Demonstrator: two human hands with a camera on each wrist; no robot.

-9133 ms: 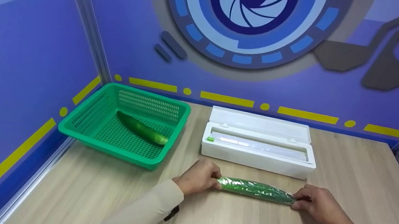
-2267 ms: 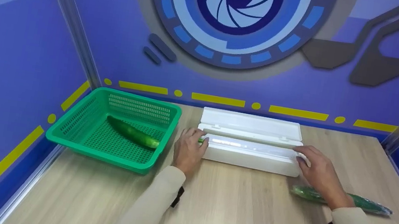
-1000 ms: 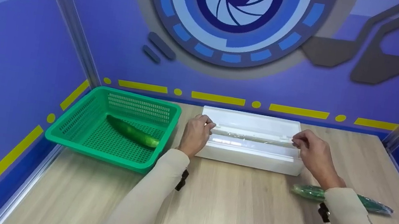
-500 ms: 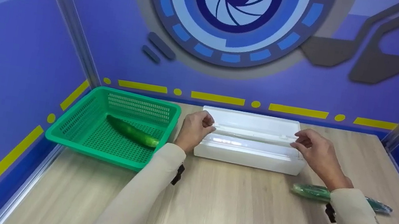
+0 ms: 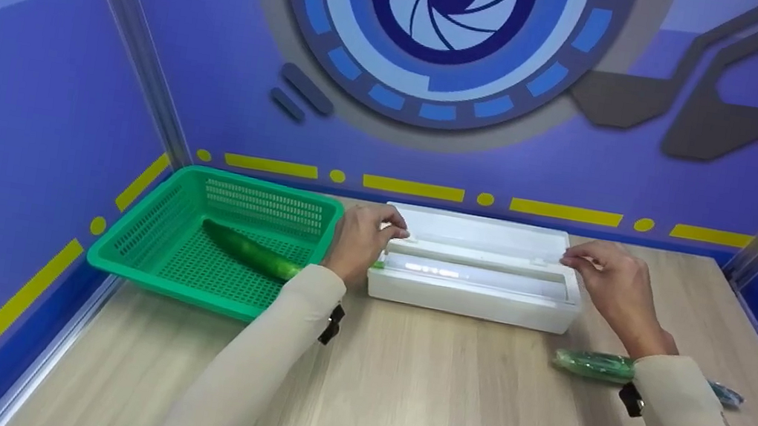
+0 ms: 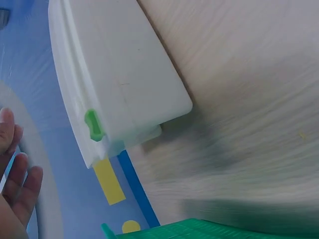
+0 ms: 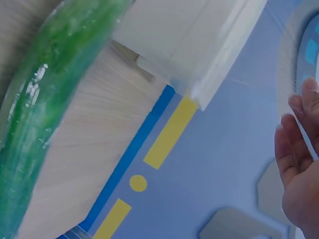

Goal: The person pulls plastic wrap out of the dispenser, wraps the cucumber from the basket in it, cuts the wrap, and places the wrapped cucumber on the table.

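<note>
A white cling film box (image 5: 471, 302) lies on the table with its lid tipped back and a shiny roll (image 5: 489, 278) inside. Above its left end, my left hand (image 5: 361, 239) pinches thumb to fingers, at one corner of the clear cling film. My right hand (image 5: 613, 282) pinches the other corner above the right end. The film itself is so transparent that its outline barely shows; faint streaks cross both wrist views. A cucumber wrapped in film (image 5: 593, 364) lies under my right forearm and fills the left of the right wrist view as a wrapped cucumber (image 7: 55, 84).
A green plastic basket (image 5: 201, 298) stands left of the box, with a bare cucumber (image 5: 246, 249) in it. My left sleeve passes close to its right rim. A blue printed wall (image 5: 550, 171) rises behind the box. A green slider (image 6: 93, 125) sits at the box's left end.
The wrapped cucumber went from between both hands to the table's right side. Both hands then reached the box, took the film's edge, and have risen slightly with it.
</note>
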